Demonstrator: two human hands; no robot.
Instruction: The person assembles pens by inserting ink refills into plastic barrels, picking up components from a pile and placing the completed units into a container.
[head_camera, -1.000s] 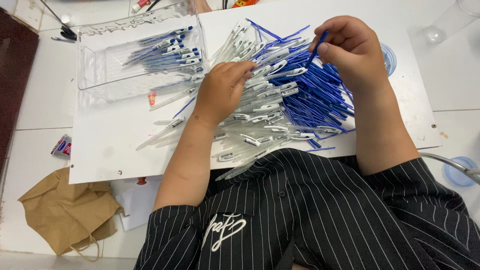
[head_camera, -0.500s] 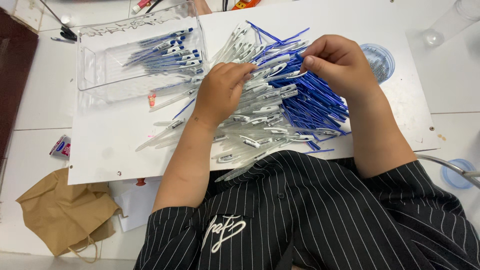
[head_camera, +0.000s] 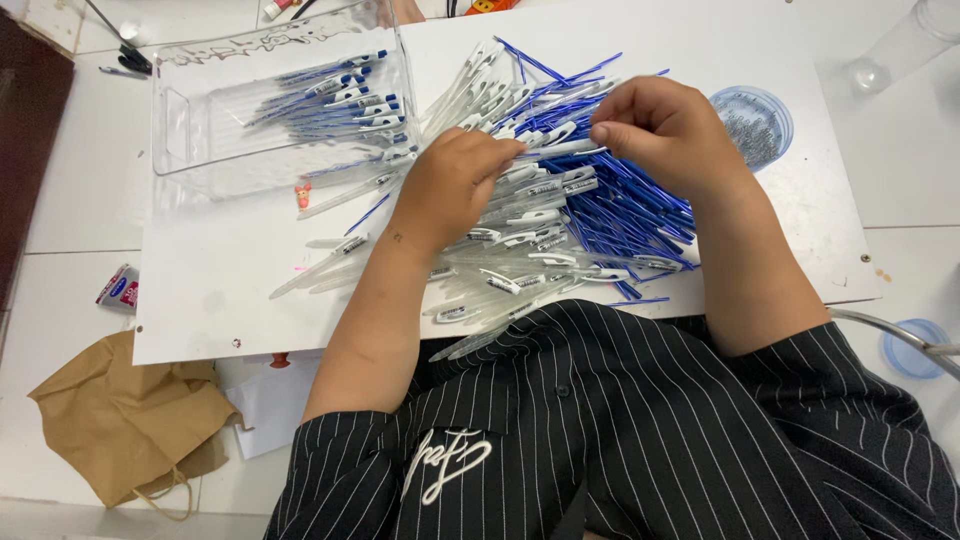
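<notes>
A heap of clear pen barrels (head_camera: 520, 250) and thin blue ink refills (head_camera: 630, 215) lies on a white board (head_camera: 220, 280). My left hand (head_camera: 450, 185) rests on the heap and pinches one end of a clear pen barrel (head_camera: 555, 150). My right hand (head_camera: 665, 130) pinches the other end of the same barrel, held just above the pile. A clear plastic tray (head_camera: 200, 130) at the upper left holds several assembled pens with white caps (head_camera: 350, 105).
A round blue lid with small parts (head_camera: 755, 120) sits right of the heap. A crumpled brown paper bag (head_camera: 125, 420) lies at lower left. A clear bottle (head_camera: 905, 45) stands at upper right, another blue lid (head_camera: 915, 345) at right.
My right hand came down and left from the blue refills toward my left hand. Both hands now meet on one clear barrel.
</notes>
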